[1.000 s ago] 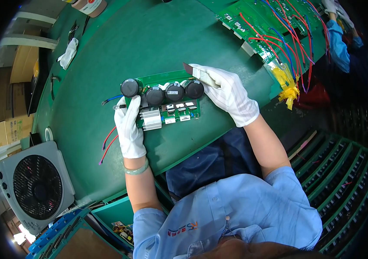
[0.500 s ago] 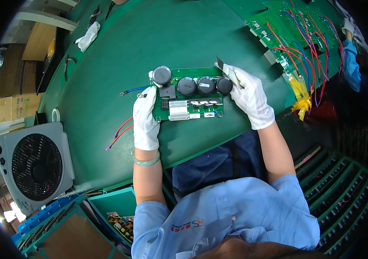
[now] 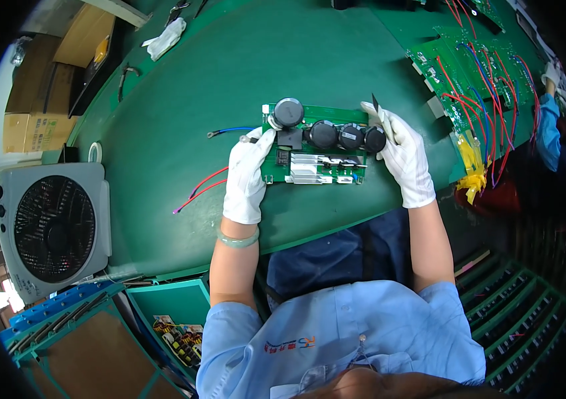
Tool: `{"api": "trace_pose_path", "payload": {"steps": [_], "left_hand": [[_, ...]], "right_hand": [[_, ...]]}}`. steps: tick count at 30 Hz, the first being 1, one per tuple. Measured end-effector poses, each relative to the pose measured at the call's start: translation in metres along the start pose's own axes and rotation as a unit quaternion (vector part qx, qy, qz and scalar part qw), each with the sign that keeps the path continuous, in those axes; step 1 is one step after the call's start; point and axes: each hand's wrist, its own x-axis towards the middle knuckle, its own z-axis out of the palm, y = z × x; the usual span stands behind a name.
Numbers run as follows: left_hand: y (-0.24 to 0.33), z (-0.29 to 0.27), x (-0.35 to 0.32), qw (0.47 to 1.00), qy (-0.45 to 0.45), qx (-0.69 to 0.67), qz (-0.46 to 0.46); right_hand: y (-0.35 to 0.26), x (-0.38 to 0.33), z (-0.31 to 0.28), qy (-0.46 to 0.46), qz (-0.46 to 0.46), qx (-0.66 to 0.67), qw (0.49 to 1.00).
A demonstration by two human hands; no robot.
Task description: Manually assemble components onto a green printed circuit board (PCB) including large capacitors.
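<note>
Both my hands wear white gloves. My left hand is closed on the left edge of a green circuit board, its thumb near a tall black round capacitor. Several more capacitors stand in a row along the board, above a silver heat sink. Blue and red wires stick out on the left beyond my left hand. My right hand is at the board's right end, closed round a thin dark pointed tool whose tip points up. The right fingers partly hide the tool and that edge.
On the green table, more wired circuit boards lie at the far right, with yellow tape. A grey box fan stands left. A white glove lies far left. Another person's sleeve shows at right; a slatted green rack stands below.
In the picture, the board and both hands have shifted to the right. The surroundings have shifted as well, as the head view has moved. Both hands keep their hold.
</note>
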Motion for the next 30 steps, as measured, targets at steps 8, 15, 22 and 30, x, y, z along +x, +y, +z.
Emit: {"api": "trace_pose_path", "payload": {"steps": [8,15,22,30], "left_hand": [[-0.010,-0.011,-0.005,0.988,-0.055,-0.139,-0.023],[-0.030,-0.013,-0.009,0.910,-0.080,-0.407,-0.007],[-0.009,-0.008,-0.006,0.988,-0.071,-0.132,-0.025],[-0.015,-0.009,-0.005,0.988,-0.087,-0.123,-0.039]], "right_hand": [[0.011,0.000,0.002,0.011,-0.015,0.016,1.000],[-0.009,0.003,-0.009,-0.048,0.089,0.166,0.981],[-0.019,0.008,-0.019,-0.109,0.133,0.178,0.969],[-0.016,0.004,-0.024,-0.123,0.156,0.236,0.951]]}}
